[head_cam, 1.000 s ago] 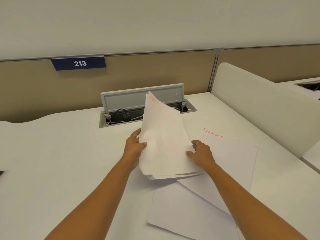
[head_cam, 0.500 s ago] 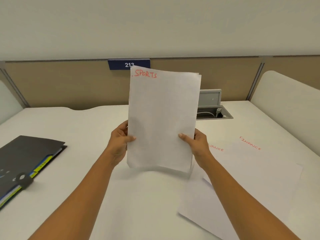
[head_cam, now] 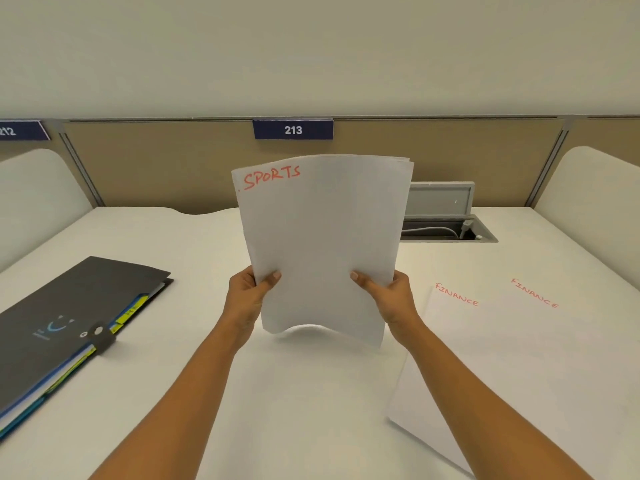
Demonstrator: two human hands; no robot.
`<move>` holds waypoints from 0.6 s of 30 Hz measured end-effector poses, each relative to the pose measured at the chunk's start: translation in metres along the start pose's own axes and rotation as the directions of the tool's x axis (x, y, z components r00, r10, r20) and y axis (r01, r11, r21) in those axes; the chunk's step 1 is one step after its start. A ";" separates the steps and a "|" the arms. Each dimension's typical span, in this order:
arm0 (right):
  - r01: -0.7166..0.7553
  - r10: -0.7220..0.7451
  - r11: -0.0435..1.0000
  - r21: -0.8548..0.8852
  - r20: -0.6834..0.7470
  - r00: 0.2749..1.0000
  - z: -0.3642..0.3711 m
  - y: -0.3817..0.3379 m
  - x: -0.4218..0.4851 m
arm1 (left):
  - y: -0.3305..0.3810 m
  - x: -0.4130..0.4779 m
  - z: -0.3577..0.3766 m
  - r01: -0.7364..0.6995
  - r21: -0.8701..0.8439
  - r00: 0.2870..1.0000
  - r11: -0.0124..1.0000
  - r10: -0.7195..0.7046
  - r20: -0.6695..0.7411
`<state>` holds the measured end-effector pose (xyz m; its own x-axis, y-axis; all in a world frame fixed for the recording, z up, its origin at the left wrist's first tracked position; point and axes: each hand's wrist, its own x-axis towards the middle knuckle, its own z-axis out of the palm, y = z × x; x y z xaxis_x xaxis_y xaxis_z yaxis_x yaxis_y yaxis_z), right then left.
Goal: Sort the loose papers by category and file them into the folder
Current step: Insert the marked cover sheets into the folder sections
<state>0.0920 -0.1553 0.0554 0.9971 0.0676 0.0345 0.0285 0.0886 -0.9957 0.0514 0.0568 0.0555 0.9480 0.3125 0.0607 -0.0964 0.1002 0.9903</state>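
While both hands, left [head_cam: 246, 299] and right [head_cam: 393, 297], pinch the SPORTS stack [head_cam: 323, 244] upright by its lower edge, the folder [head_cam: 69, 317] lies leftward on the counter [head_cam: 311, 410], nearer my left grip.

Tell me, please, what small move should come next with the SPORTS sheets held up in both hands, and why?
Probably tap the lower edge of the SPORTS stack on the desk to square it. The left hand and right hand hold it upright, yet its sheets fan apart at the top right corner and the bottom edge bows. The folder lies shut at the left, so filing comes afterwards.
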 end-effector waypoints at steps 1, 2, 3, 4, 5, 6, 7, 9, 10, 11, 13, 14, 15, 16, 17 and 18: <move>-0.015 0.015 1.000 -0.004 -0.001 1.000 0.001 0.003 -0.001 | -0.002 -0.001 0.000 0.014 0.006 1.000 1.000 -0.014 -0.003; -0.032 0.032 0.999 -0.009 -0.005 0.999 0.001 0.006 -0.002 | -0.006 -0.003 -0.001 0.030 0.011 1.000 0.999 -0.030 -0.005; -0.050 0.049 0.999 -0.007 -0.013 0.999 0.001 0.009 -0.003 | -0.011 -0.004 -0.001 0.045 0.014 0.999 0.999 -0.045 -0.007; -0.061 0.061 0.998 0.000 -0.022 0.998 0.001 0.012 -0.004 | -0.015 -0.006 -0.001 0.055 0.013 0.998 0.998 -0.055 -0.013; -0.066 0.066 0.998 0.007 -0.028 0.997 0.002 0.012 -0.004 | -0.017 -0.008 -0.001 0.056 0.008 0.998 0.998 -0.056 -0.022; -0.066 0.066 0.998 0.006 -0.027 0.997 0.002 0.012 -0.005 | -0.019 -0.008 0.000 0.052 0.001 0.998 0.999 -0.052 -0.028; -0.068 0.068 0.998 0.001 -0.026 0.997 0.003 0.012 -0.005 | -0.021 -0.009 0.000 0.049 -0.005 0.998 0.999 -0.049 -0.030; -0.072 0.071 0.997 -0.007 -0.031 0.997 0.003 0.013 -0.005 | -0.024 -0.012 0.000 0.061 -0.007 0.998 0.998 -0.062 -0.033; -0.074 0.073 0.997 -0.007 -0.036 0.997 0.003 0.014 -0.005 | -0.026 -0.014 -0.001 0.074 -0.004 0.997 0.997 -0.074 -0.036; -0.075 0.075 0.997 -0.006 -0.042 0.996 0.004 0.014 -0.006 | -0.029 -0.015 -0.002 0.086 0.001 0.996 0.996 -0.086 -0.037; -0.075 0.074 0.997 -0.008 -0.047 0.996 0.006 0.015 -0.007 | -0.031 -0.019 -0.005 0.101 0.007 0.994 0.995 -0.101 -0.049; -0.068 0.067 0.998 -0.014 -0.040 0.997 0.008 0.013 -0.007 | -0.030 -0.021 -0.007 0.099 0.009 0.993 0.995 -0.099 -0.058; -0.064 0.063 0.998 -0.022 -0.026 0.998 0.011 0.011 -0.007 | -0.029 -0.021 -0.010 0.096 0.013 0.993 0.995 -0.095 -0.075; -0.065 0.064 0.998 -0.028 -0.009 0.998 0.015 0.008 -0.006 | -0.028 -0.021 -0.014 0.092 0.025 0.991 0.995 -0.089 -0.095; -0.071 0.071 0.997 -0.034 0.012 0.997 0.020 0.006 -0.005 | -0.026 -0.021 -0.019 0.091 0.050 0.988 0.995 -0.084 -0.128; -0.082 0.084 0.996 -0.040 0.032 0.996 0.025 0.005 -0.005 | -0.025 -0.020 -0.025 0.088 0.099 0.984 0.991 -0.071 -0.166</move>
<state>0.0859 -0.1305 0.0523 0.9932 0.1067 -0.0461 -0.0509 0.0428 -0.9978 0.0277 0.0714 0.0266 0.8887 0.4575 -0.0313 0.0182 0.0329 0.9993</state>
